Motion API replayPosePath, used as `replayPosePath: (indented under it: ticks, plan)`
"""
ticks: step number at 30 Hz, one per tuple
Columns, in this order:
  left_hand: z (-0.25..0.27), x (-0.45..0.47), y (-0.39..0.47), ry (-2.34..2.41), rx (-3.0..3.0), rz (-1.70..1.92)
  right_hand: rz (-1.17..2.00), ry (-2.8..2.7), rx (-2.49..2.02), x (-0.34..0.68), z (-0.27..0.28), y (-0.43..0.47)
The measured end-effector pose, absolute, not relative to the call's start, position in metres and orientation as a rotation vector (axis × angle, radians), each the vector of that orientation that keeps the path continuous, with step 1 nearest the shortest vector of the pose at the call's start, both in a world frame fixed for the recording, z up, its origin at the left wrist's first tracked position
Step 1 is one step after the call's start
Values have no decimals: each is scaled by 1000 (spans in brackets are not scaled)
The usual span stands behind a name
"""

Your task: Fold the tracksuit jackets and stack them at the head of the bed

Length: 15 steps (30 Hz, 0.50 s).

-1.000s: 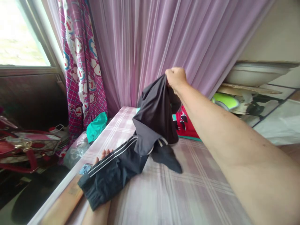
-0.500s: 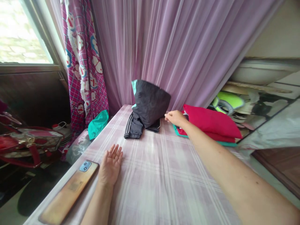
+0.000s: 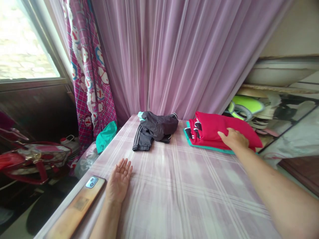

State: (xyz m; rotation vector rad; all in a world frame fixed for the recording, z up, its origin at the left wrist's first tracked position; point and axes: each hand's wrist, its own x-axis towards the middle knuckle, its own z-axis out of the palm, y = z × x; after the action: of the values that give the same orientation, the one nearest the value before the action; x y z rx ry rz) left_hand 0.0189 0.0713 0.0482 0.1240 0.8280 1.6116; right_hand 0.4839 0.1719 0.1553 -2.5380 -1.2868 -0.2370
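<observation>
My left hand lies palm up on the checked tablecloth, fingers apart, with nothing in it. To its left is a phone, back side up. My right hand is over the near right part of a folded red garment, thumb apart from the fingers; whether it touches the cloth is hard to tell. The red garment tops a stack with black-and-white trim and a teal layer beneath. At the far side of the table lies a crumpled dark garment with white piping and a light-teal patch.
Purple curtains hang behind the table. Off the left edge are a teal cloth, a plastic bag and a red-handled bag. On the right, a shelf holds a bright green visor; a brown wooden piece stands below.
The dark garment, which stood raised in the air, has dropped into a low heap. My right hand has moved right, from beside it to the red garment. My left hand has stayed in place.
</observation>
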Motion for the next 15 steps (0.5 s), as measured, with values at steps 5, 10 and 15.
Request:
replayPosePath:
  ticks: [5, 10, 15]
  plan:
    - [42, 16, 72, 791, 134, 1606, -143, -1302, -2595, 495, 159, 178]
    - [42, 17, 71, 760, 120, 1625, -55, -1365, -2599, 511, 165, 184]
    - [41, 18, 71, 735, 112, 1636, -5, -1410, -2401, 505, 184, 183]
